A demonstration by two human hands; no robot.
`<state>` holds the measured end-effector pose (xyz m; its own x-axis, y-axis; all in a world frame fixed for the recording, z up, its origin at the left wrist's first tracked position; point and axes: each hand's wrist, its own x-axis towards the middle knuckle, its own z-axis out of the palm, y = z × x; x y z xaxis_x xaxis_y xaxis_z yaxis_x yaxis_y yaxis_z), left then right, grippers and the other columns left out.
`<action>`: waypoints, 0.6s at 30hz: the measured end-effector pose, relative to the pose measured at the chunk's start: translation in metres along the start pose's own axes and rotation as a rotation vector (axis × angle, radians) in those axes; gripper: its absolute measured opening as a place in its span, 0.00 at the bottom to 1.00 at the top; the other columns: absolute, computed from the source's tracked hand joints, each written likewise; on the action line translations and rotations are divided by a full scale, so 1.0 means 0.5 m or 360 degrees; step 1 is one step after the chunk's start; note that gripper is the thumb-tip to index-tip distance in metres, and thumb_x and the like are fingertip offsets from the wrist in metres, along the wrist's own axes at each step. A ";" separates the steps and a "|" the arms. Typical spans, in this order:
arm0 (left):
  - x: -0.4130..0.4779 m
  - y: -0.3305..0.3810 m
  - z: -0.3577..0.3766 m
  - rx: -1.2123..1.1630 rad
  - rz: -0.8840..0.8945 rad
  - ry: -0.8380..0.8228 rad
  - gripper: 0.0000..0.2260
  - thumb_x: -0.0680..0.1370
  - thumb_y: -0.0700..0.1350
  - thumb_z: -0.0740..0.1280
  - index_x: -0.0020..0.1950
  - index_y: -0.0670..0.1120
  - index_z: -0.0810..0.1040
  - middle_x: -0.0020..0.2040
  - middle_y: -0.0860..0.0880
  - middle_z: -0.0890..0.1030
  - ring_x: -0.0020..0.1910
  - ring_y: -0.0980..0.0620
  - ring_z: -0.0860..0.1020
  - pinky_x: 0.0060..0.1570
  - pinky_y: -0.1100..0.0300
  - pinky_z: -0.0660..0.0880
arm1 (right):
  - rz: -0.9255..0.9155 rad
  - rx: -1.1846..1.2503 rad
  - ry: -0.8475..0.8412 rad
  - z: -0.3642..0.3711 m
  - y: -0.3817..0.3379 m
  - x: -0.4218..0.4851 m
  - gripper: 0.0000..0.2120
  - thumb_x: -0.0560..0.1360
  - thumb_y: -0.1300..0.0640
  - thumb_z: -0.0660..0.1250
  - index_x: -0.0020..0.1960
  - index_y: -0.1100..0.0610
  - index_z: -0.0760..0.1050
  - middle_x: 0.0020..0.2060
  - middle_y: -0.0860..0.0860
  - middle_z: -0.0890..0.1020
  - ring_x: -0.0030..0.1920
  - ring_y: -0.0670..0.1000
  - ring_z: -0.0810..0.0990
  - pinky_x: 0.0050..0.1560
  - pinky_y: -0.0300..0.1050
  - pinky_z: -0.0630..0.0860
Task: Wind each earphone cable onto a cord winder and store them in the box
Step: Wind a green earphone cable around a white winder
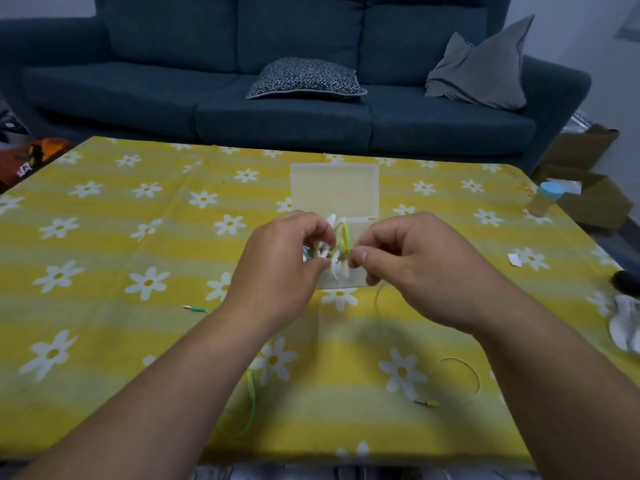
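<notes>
White cord winder [338,271] partly hidden in left hand [277,268]; right hand [415,268] pinches cable [346,235].

L hand [277,268] & R hand [426,271] bare; forearms [166,396] bare to frame edge; R thumbnail [361,255] prob. trimmed short, pic soft there.
</notes>
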<state>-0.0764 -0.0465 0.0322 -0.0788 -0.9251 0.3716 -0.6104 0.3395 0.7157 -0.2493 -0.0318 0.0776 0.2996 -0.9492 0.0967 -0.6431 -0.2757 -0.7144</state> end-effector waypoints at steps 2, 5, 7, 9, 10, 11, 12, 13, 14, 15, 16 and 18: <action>-0.002 0.004 0.002 0.0008 0.0042 -0.0108 0.10 0.71 0.37 0.76 0.46 0.51 0.81 0.44 0.56 0.82 0.46 0.57 0.79 0.50 0.56 0.76 | -0.0025 0.0029 0.0140 -0.003 0.007 0.004 0.09 0.78 0.55 0.68 0.39 0.53 0.82 0.33 0.52 0.82 0.37 0.52 0.80 0.38 0.48 0.76; -0.006 0.010 0.002 -0.0061 0.0050 -0.0209 0.10 0.71 0.38 0.76 0.46 0.53 0.81 0.45 0.57 0.82 0.47 0.58 0.79 0.51 0.58 0.74 | -0.0004 0.0035 0.0357 -0.004 0.025 0.012 0.09 0.77 0.55 0.69 0.38 0.50 0.80 0.30 0.43 0.81 0.34 0.42 0.79 0.35 0.38 0.74; -0.007 0.015 0.002 -0.0169 0.0031 -0.0262 0.11 0.71 0.38 0.76 0.45 0.53 0.81 0.45 0.57 0.82 0.47 0.56 0.79 0.52 0.55 0.75 | 0.0001 -0.0031 0.0484 -0.006 0.037 0.018 0.09 0.77 0.54 0.69 0.39 0.47 0.79 0.31 0.41 0.80 0.34 0.39 0.77 0.36 0.36 0.72; -0.009 0.022 0.001 -0.0310 0.0019 -0.0295 0.12 0.70 0.36 0.76 0.44 0.52 0.81 0.44 0.56 0.83 0.47 0.53 0.80 0.52 0.54 0.76 | 0.0028 0.0013 0.0533 -0.008 0.047 0.023 0.08 0.77 0.55 0.70 0.39 0.47 0.79 0.30 0.41 0.80 0.34 0.39 0.77 0.37 0.39 0.75; -0.009 0.024 0.000 -0.0381 0.0013 -0.0306 0.12 0.70 0.35 0.76 0.44 0.51 0.81 0.44 0.55 0.83 0.47 0.52 0.80 0.52 0.54 0.76 | 0.0053 0.0059 0.0538 -0.007 0.050 0.024 0.08 0.77 0.55 0.70 0.39 0.48 0.80 0.29 0.40 0.79 0.33 0.40 0.77 0.38 0.42 0.78; -0.009 0.027 -0.001 -0.0448 0.0003 -0.0319 0.12 0.69 0.34 0.76 0.44 0.50 0.82 0.44 0.54 0.83 0.47 0.51 0.81 0.53 0.53 0.76 | 0.0084 0.0113 0.0531 -0.006 0.053 0.025 0.07 0.77 0.55 0.70 0.40 0.50 0.81 0.28 0.40 0.79 0.32 0.41 0.76 0.39 0.44 0.79; -0.009 0.028 -0.001 -0.0514 -0.0010 -0.0338 0.11 0.69 0.34 0.76 0.44 0.49 0.82 0.44 0.52 0.84 0.47 0.51 0.81 0.54 0.53 0.77 | 0.0121 0.0196 0.0508 -0.006 0.055 0.025 0.07 0.78 0.56 0.69 0.41 0.52 0.81 0.27 0.41 0.78 0.31 0.42 0.75 0.37 0.44 0.80; -0.009 0.028 0.000 -0.0583 -0.0025 -0.0361 0.11 0.69 0.33 0.76 0.45 0.47 0.82 0.45 0.50 0.84 0.48 0.50 0.82 0.55 0.52 0.77 | 0.0172 0.0318 0.0463 -0.005 0.057 0.025 0.08 0.79 0.57 0.68 0.41 0.54 0.81 0.27 0.43 0.76 0.30 0.44 0.74 0.36 0.43 0.79; -0.009 0.028 0.000 -0.0659 -0.0040 -0.0378 0.11 0.69 0.33 0.76 0.45 0.46 0.82 0.45 0.48 0.85 0.48 0.49 0.82 0.56 0.50 0.78 | 0.0239 0.0466 0.0393 -0.004 0.059 0.025 0.09 0.80 0.58 0.66 0.42 0.57 0.81 0.28 0.47 0.75 0.30 0.46 0.73 0.35 0.42 0.79; -0.009 0.027 0.000 -0.0742 -0.0058 -0.0384 0.11 0.68 0.34 0.76 0.45 0.46 0.82 0.45 0.46 0.84 0.48 0.48 0.83 0.55 0.47 0.78 | 0.0311 0.0590 0.0304 -0.003 0.060 0.024 0.10 0.80 0.59 0.65 0.43 0.59 0.81 0.30 0.51 0.74 0.31 0.47 0.71 0.34 0.42 0.78; -0.010 0.026 0.000 -0.0830 -0.0080 -0.0375 0.10 0.67 0.35 0.76 0.45 0.46 0.82 0.45 0.44 0.84 0.47 0.46 0.82 0.54 0.44 0.79 | 0.0371 0.0658 0.0203 0.000 0.063 0.022 0.10 0.80 0.60 0.64 0.43 0.61 0.81 0.31 0.55 0.73 0.31 0.48 0.70 0.33 0.41 0.77; -0.010 0.023 0.001 -0.0993 -0.0132 -0.0326 0.10 0.66 0.36 0.74 0.45 0.46 0.82 0.43 0.44 0.83 0.45 0.46 0.80 0.50 0.44 0.78 | 0.0445 0.0694 0.0000 0.012 0.065 0.019 0.11 0.81 0.61 0.64 0.44 0.63 0.81 0.33 0.57 0.72 0.31 0.49 0.69 0.32 0.40 0.76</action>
<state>-0.0834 -0.0382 0.0383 -0.2373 -0.9451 0.2246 -0.0548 0.2439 0.9683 -0.2634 -0.0490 0.0510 0.1583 -0.9775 -0.1394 -0.3451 0.0775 -0.9353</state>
